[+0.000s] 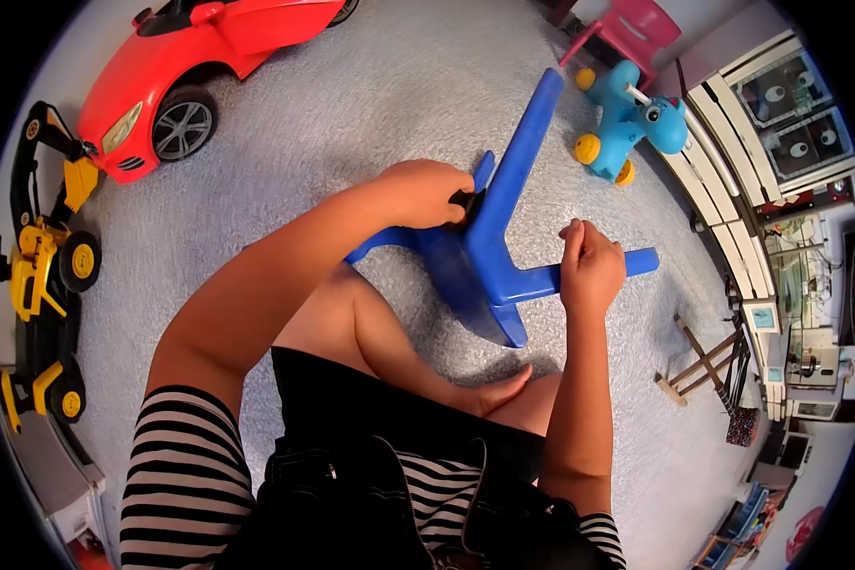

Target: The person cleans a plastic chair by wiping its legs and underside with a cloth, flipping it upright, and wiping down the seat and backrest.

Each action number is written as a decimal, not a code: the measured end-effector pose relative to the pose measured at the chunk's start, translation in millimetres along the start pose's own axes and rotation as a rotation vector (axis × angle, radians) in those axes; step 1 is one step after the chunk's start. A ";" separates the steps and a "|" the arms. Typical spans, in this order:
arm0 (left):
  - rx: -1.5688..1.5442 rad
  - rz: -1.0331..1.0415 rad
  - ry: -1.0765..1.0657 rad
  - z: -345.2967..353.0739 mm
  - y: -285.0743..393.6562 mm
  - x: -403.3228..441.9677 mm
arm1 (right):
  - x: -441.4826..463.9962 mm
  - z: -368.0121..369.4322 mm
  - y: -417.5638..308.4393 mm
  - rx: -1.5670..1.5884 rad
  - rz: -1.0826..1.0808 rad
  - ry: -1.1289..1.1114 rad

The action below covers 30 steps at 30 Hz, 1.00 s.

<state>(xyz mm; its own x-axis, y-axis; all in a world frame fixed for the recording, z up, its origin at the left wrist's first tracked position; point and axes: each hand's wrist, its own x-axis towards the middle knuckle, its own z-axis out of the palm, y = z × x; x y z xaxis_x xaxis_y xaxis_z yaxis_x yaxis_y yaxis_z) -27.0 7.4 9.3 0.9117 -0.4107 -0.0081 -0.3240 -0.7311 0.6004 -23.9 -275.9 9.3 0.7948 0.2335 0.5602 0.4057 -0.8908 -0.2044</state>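
A blue plastic chair [491, 252] lies tipped over on the grey floor [332, 114], between the two hands and in front of the person's bent legs [389, 347]. The left hand [429, 195] has its fingers closed on a small dark object [465, 204], held against the chair; what it is cannot be made out. The right hand [594, 269] is curled in front of one chair leg, whose end shows to its right; whether it grips that leg, I cannot tell. Another chair leg points away beyond both hands. Well to the left of the left hand stands a yellow toy digger [40, 255], with a red toy car [228, 43] farther ahead. Beyond the right hand are a blue ride-on toy [625, 123] and a pink chair [627, 36].
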 end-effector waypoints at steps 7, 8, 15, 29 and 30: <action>0.115 -0.278 0.116 20.0 12.0 15.5 | 4.8 0.4 0.0 -0.020 0.025 -0.024; 0.087 -0.250 0.146 22.2 6.9 18.3 | 4.4 0.3 -0.5 -0.024 0.022 -0.027; -0.585 -0.237 -0.104 -6.4 -34.0 10.9 | 2.5 -0.8 1.3 -0.031 0.009 -0.029; 0.060 -0.320 0.048 14.9 19.9 15.3 | 5.4 0.3 -1.5 -0.019 0.022 -0.005; 0.063 -0.315 0.050 14.4 19.4 14.8 | 5.0 0.8 -2.0 -0.013 0.019 -0.014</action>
<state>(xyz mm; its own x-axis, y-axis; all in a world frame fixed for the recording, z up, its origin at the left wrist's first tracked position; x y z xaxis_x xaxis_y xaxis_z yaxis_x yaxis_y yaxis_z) -23.4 -20.7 9.3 0.9804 -0.1330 -0.1452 -0.0379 -0.8511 0.5237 -20.4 -272.6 11.9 0.8085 0.2218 0.5451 0.3845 -0.9003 -0.2040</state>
